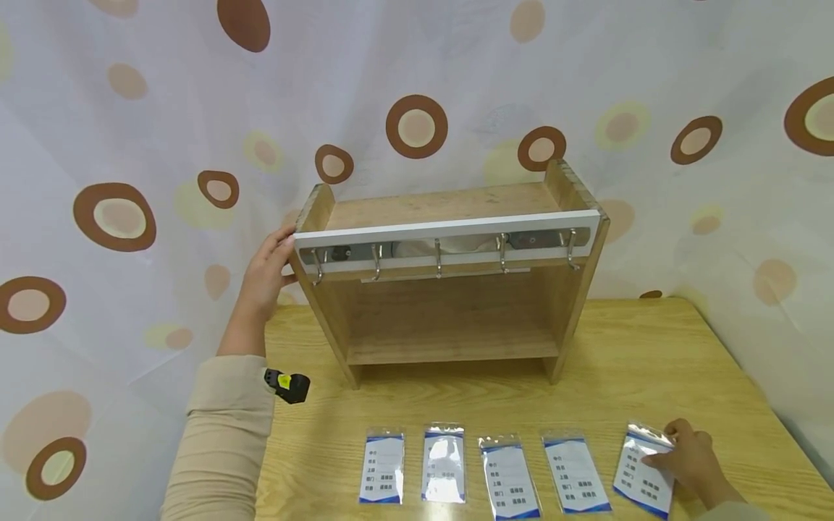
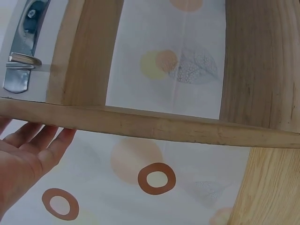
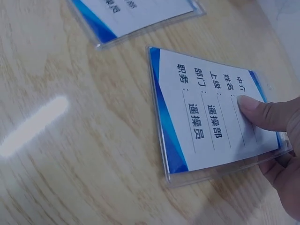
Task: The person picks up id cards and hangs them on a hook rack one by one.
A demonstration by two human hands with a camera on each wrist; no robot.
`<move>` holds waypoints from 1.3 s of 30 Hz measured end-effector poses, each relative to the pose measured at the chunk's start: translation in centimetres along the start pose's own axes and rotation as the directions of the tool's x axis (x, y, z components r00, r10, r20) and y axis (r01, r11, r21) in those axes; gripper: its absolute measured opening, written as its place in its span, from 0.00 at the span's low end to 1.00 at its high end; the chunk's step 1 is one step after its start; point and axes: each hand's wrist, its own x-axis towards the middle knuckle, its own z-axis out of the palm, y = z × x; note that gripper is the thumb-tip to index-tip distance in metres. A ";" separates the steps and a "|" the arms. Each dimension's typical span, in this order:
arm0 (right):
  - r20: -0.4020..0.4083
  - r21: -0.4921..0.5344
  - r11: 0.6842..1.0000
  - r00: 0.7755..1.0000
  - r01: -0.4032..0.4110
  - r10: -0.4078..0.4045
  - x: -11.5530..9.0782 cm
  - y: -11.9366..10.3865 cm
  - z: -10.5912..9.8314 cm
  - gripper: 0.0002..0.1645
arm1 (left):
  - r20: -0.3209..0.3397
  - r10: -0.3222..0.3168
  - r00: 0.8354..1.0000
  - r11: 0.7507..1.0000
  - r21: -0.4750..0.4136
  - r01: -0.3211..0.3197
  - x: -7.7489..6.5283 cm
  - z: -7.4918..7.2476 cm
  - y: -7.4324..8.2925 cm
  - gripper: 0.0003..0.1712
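Observation:
My right hand (image 1: 693, 459) pinches the rightmost ID badge (image 1: 641, 477), thumb across its printed face and fingers beneath. In the right wrist view, this badge (image 3: 206, 117) is a white card with blue corners in a clear plastic sleeve, tilted over the wood. My left hand (image 1: 263, 271) rests its fingers against the upper left side of a wooden shelf (image 1: 449, 351). Seen from the left wrist, the fingers (image 2: 58, 145) reach to the side panel (image 2: 140, 126) without curling round it. Along the shelf's front runs a metal rail with several hooks (image 1: 439, 257).
Several more badges lie in a row before the shelf, among them the leftmost badge (image 1: 381, 467) and a badge (image 1: 575, 474) left of the pinched one. The wooden table (image 1: 651, 362) meets a patterned cloth backdrop (image 1: 469, 65) behind.

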 end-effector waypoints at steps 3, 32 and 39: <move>-0.056 0.005 0.997 0.996 0.072 -0.072 -0.2 -0.3 -0.3 0.36 | -0.027 -0.022 0.999 0.999 0.031 0.022 0.2 0.0 0.2 0.31; -0.240 0.196 0.940 0.943 0.278 -0.229 -1.0 -9.3 -3.5 0.16 | -0.237 -0.146 0.960 0.986 -0.118 0.121 1.4 1.0 0.9 0.25; -0.272 0.242 0.906 0.920 0.348 -0.281 -1.1 -11.7 -4.2 0.18 | -0.252 -0.143 0.957 0.986 -0.119 0.117 1.3 1.0 0.8 0.22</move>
